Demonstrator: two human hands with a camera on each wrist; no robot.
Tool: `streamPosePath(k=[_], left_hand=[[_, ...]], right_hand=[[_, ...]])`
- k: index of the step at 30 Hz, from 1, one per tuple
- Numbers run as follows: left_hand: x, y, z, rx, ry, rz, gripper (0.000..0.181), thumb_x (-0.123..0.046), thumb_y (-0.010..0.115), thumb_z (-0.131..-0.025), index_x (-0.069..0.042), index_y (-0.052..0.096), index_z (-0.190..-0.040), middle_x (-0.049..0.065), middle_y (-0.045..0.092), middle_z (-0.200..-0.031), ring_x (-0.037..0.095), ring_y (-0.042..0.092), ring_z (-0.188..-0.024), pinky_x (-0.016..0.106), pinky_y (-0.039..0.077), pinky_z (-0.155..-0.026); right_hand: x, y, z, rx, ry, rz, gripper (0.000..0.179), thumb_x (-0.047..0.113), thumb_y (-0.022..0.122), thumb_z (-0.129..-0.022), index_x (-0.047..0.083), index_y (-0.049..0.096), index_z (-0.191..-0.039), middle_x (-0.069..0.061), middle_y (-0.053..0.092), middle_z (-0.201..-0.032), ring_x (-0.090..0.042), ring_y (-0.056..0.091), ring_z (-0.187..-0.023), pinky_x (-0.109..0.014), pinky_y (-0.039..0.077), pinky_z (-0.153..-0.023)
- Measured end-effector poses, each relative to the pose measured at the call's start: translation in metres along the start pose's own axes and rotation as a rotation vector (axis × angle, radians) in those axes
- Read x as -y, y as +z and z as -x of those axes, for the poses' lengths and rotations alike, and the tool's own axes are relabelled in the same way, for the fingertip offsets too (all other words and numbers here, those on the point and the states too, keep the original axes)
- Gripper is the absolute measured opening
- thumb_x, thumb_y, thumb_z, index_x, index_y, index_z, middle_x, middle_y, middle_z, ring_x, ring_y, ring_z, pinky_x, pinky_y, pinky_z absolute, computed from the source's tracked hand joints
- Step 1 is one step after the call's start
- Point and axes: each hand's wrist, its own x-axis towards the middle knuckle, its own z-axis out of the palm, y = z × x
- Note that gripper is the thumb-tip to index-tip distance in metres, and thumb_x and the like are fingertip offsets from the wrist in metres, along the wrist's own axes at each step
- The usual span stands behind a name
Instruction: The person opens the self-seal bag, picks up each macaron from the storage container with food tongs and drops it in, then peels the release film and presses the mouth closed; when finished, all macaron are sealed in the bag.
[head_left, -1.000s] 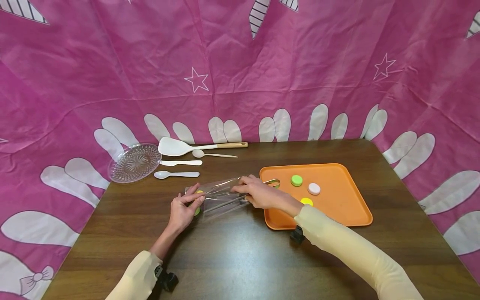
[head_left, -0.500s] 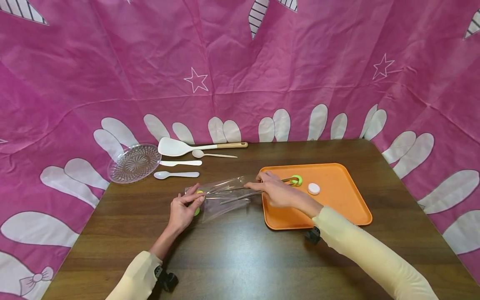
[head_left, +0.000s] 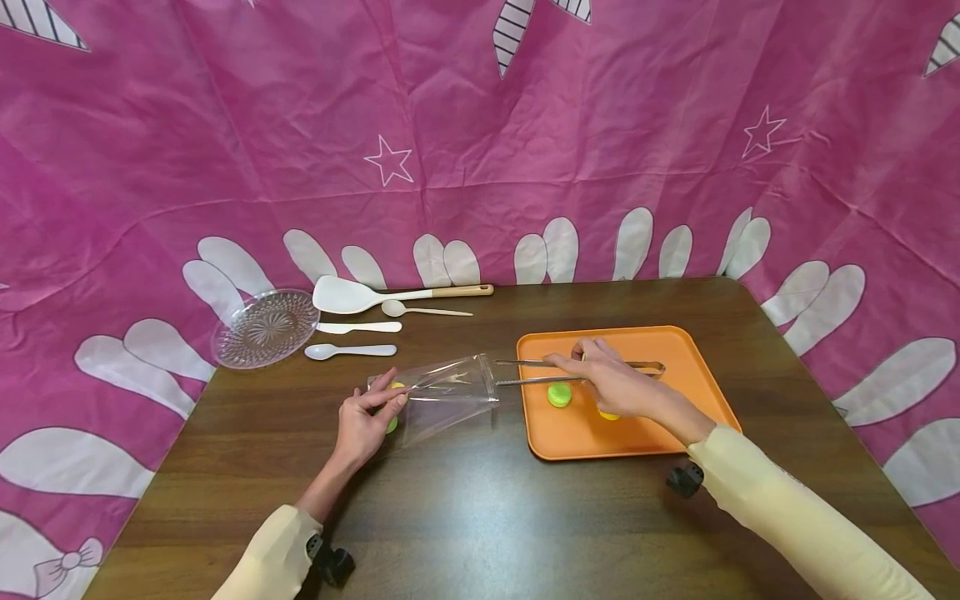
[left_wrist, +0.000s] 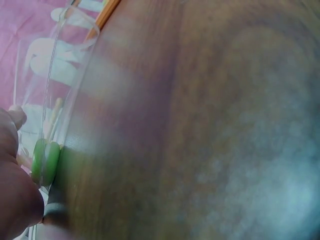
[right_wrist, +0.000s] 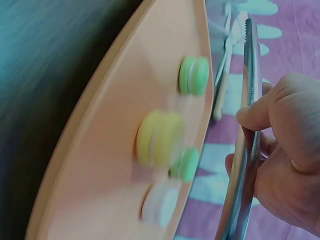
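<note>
My left hand (head_left: 367, 421) pinches a clear plastic bag (head_left: 450, 387) lying on the table with its mouth toward the right. By the fingers are a yellow macaron (head_left: 396, 386) and a green macaron (left_wrist: 45, 161), seen through the film and partly covered. My right hand (head_left: 611, 379) holds metal tongs (head_left: 532, 380) over the orange tray (head_left: 697, 417). The tong tips point left, just outside the bag's mouth, with nothing between them. On the tray, the right wrist view has a yellow macaron (right_wrist: 159, 137), two green macarons (right_wrist: 194, 75) and a pale pink macaron (right_wrist: 160, 204).
At the back left stands a clear patterned plate (head_left: 266, 329). Beside it lie a white spatula (head_left: 348, 295) with a wooden handle, a pale spoon (head_left: 393, 308), a white knife (head_left: 360, 327) and a white spoon (head_left: 348, 351). A pink curtain (head_left: 465, 125) hangs behind the table.
My right hand has moved right, drawing the tongs out of the bag and over the tray. The left hand stays in place on the bag.
</note>
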Motion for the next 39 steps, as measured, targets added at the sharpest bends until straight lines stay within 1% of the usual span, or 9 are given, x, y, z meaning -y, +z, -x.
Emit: streamPosePath(k=[4, 11, 14, 18, 21, 26, 31, 36, 39], left_hand=[[0.0, 0.0, 0.0, 0.002, -0.003, -0.001, 0.011, 0.015, 0.07, -0.084, 0.016, 0.073, -0.094, 0.036, 0.059, -0.123, 0.058, 0.047, -0.124, 0.077, 0.01, -0.105], [0.001, 0.0, 0.001, -0.013, -0.005, -0.006, 0.01, 0.014, 0.071, -0.084, 0.015, 0.073, -0.094, 0.035, 0.06, -0.122, 0.057, 0.049, -0.122, 0.078, 0.011, -0.105], [0.002, 0.0, 0.001, -0.014, 0.007, -0.015, 0.01, 0.015, 0.071, -0.084, 0.015, 0.073, -0.093, 0.035, 0.06, -0.122, 0.058, 0.049, -0.121, 0.079, 0.011, -0.104], [0.001, 0.0, 0.001, -0.009, 0.021, -0.026, 0.01, 0.015, 0.071, -0.083, 0.014, 0.073, -0.092, 0.036, 0.06, -0.121, 0.058, 0.049, -0.12, 0.08, 0.011, -0.102], [0.002, 0.0, 0.001, -0.006, 0.013, -0.021, 0.01, 0.015, 0.071, -0.083, 0.015, 0.073, -0.093, 0.036, 0.06, -0.122, 0.059, 0.048, -0.121, 0.079, 0.011, -0.103], [0.002, 0.0, 0.001, -0.007, 0.008, -0.018, 0.01, 0.015, 0.071, -0.083, 0.015, 0.073, -0.093, 0.036, 0.06, -0.122, 0.058, 0.048, -0.122, 0.079, 0.011, -0.103], [0.001, 0.001, 0.002, -0.008, 0.014, -0.019, 0.01, 0.016, 0.071, -0.083, 0.015, 0.073, -0.093, 0.036, 0.059, -0.122, 0.058, 0.049, -0.121, 0.079, 0.011, -0.103], [0.001, 0.001, 0.001, 0.0, 0.007, -0.023, 0.01, 0.015, 0.07, -0.084, 0.015, 0.073, -0.094, 0.036, 0.059, -0.122, 0.058, 0.048, -0.122, 0.079, 0.01, -0.104], [0.006, 0.002, 0.001, -0.004, 0.011, -0.02, 0.01, 0.016, 0.07, -0.084, 0.015, 0.073, -0.093, 0.036, 0.059, -0.122, 0.056, 0.05, -0.121, 0.079, 0.01, -0.103]], right_hand=[[-0.009, -0.007, 0.016, -0.012, 0.02, 0.017, 0.079, -0.022, 0.063, -0.079, 0.017, 0.053, -0.146, -0.005, 0.045, -0.097, -0.025, 0.04, -0.091, -0.036, 0.036, -0.075], [-0.023, -0.021, 0.042, -0.051, 0.035, 0.035, 0.075, -0.023, 0.064, -0.079, 0.014, 0.055, -0.144, -0.006, 0.048, -0.098, -0.026, 0.042, -0.09, -0.038, 0.037, -0.076], [-0.029, -0.026, 0.054, -0.079, 0.039, 0.04, 0.074, -0.023, 0.063, -0.078, 0.013, 0.056, -0.143, -0.005, 0.049, -0.097, -0.025, 0.043, -0.088, -0.038, 0.038, -0.074], [-0.038, -0.03, 0.072, -0.131, 0.017, 0.05, 0.074, -0.025, 0.06, -0.075, 0.011, 0.058, -0.14, -0.005, 0.05, -0.094, -0.025, 0.044, -0.089, -0.038, 0.039, -0.074], [-0.045, -0.032, 0.086, -0.156, 0.024, 0.062, 0.075, -0.025, 0.06, -0.074, 0.012, 0.058, -0.139, -0.004, 0.049, -0.094, -0.024, 0.043, -0.087, -0.036, 0.037, -0.071], [-0.058, -0.031, 0.109, -0.193, 0.051, 0.105, 0.075, -0.024, 0.061, -0.072, 0.014, 0.059, -0.137, -0.004, 0.048, -0.093, -0.022, 0.038, -0.079, -0.033, 0.031, -0.066], [-0.069, -0.028, 0.129, -0.215, 0.089, 0.107, 0.079, -0.023, 0.065, -0.068, 0.015, 0.06, -0.137, -0.003, 0.047, -0.091, -0.022, 0.037, -0.079, -0.034, 0.031, -0.066], [-0.076, -0.025, 0.143, -0.214, 0.15, 0.092, 0.081, -0.021, 0.067, -0.068, 0.017, 0.059, -0.139, -0.003, 0.046, -0.09, -0.022, 0.039, -0.08, -0.034, 0.031, -0.066], [-0.08, -0.022, 0.149, -0.246, 0.141, 0.097, 0.082, -0.022, 0.065, -0.066, 0.018, 0.06, -0.138, -0.003, 0.047, -0.089, -0.023, 0.04, -0.079, -0.034, 0.031, -0.066]])
